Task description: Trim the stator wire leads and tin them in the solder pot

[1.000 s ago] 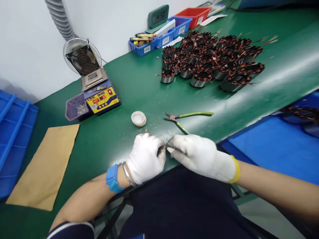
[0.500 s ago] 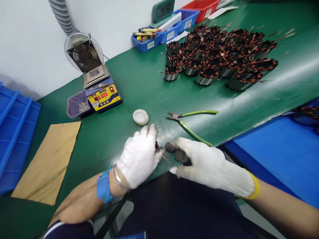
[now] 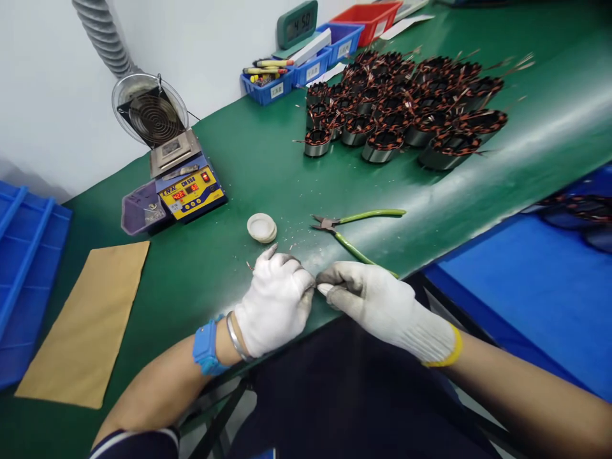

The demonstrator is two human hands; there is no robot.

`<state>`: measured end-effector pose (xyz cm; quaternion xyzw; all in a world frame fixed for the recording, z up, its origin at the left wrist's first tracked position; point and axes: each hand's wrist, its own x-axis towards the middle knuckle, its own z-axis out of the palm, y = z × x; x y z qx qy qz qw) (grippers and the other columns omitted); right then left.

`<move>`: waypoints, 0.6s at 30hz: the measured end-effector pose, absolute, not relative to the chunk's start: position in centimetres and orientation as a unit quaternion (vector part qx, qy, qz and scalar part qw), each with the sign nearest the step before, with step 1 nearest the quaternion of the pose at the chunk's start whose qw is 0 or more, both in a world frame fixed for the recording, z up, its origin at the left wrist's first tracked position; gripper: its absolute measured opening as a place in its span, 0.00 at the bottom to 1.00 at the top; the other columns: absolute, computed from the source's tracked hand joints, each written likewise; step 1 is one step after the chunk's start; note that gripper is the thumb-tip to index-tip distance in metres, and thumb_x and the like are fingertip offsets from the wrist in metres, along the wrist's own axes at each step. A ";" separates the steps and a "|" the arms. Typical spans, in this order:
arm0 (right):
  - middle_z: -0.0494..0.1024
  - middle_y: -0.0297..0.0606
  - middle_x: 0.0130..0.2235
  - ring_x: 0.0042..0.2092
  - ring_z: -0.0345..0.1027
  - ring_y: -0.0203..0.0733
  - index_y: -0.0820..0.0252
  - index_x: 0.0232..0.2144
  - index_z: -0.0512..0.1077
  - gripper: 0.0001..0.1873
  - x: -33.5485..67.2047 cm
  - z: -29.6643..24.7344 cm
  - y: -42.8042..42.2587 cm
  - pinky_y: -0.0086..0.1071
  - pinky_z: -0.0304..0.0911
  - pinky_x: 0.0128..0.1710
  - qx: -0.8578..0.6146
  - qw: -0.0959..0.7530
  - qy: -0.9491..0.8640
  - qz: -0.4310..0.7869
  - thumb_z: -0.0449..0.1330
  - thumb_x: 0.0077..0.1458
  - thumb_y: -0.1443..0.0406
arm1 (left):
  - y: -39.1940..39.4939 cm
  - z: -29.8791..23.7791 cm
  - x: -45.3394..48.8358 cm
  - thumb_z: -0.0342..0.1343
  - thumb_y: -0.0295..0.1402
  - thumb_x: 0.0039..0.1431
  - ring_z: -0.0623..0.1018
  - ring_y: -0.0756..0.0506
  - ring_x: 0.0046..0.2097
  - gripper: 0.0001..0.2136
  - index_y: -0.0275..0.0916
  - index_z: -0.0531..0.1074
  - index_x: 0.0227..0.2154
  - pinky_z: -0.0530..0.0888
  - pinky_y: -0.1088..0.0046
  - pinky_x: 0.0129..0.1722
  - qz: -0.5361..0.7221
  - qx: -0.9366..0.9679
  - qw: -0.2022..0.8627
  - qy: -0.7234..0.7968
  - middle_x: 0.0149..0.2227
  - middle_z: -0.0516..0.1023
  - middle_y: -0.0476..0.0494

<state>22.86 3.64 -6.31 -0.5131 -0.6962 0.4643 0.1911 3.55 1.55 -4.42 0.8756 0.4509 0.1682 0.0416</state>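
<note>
My left hand (image 3: 277, 306), in a white glove with greyed fingertips, is curled over a small wound stator near the table's front edge. The stator's body is almost wholly hidden under the fingers; a copper wire end (image 3: 249, 266) pokes out on the far left side. Thumb and fingers of my gloved right hand (image 3: 361, 299) are pinched together, touching the left thumb. Whatever they grip, perhaps a thin wire, is too small to make out. Beyond the hands lie open cutting pliers (image 3: 326, 224) with green handles and a small round white lidded pot (image 3: 261, 227).
Several copper-wound stators (image 3: 382, 146) stand grouped at the back right. A solder pot (image 3: 194, 194) with a yellow panel and a fan (image 3: 155, 118) is at the left. Brown cardboard (image 3: 86, 325), blue bins (image 3: 268, 92) and a blue crate (image 3: 526, 287) are around.
My right hand has moved in and closed from a loose open curl to a pinch against my left hand. The left hand has turned over the stator. The view has shifted slightly.
</note>
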 end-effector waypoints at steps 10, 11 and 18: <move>0.81 0.35 0.30 0.31 0.74 0.41 0.57 0.33 0.76 0.09 22.4 -6.5 2.4 0.32 0.68 0.31 -0.525 0.231 -0.661 0.485 0.57 0.54 0.61 | 1.4 -5.2 4.0 0.51 0.27 0.61 0.73 0.43 0.38 0.05 0.40 0.69 0.30 0.72 0.56 0.52 0.243 0.835 0.053 0.491 0.31 0.74 0.45; 0.81 0.36 0.30 0.31 0.74 0.41 0.56 0.33 0.75 0.09 22.6 -6.7 2.2 0.32 0.68 0.31 -0.524 0.229 -0.681 0.457 0.56 0.55 0.61 | 1.4 -5.2 4.0 0.51 0.27 0.61 0.73 0.43 0.38 0.05 0.40 0.69 0.30 0.72 0.57 0.51 0.243 0.833 0.055 0.494 0.31 0.74 0.45; 0.82 0.49 0.42 0.41 0.76 0.49 0.63 0.45 0.76 0.13 24.1 -8.6 3.3 0.41 0.71 0.41 -0.319 0.312 -0.894 0.041 0.53 0.63 0.70 | 1.6 -5.2 3.9 0.51 0.26 0.60 0.72 0.42 0.38 0.05 0.41 0.68 0.30 0.73 0.57 0.49 0.241 0.832 0.060 0.496 0.31 0.74 0.44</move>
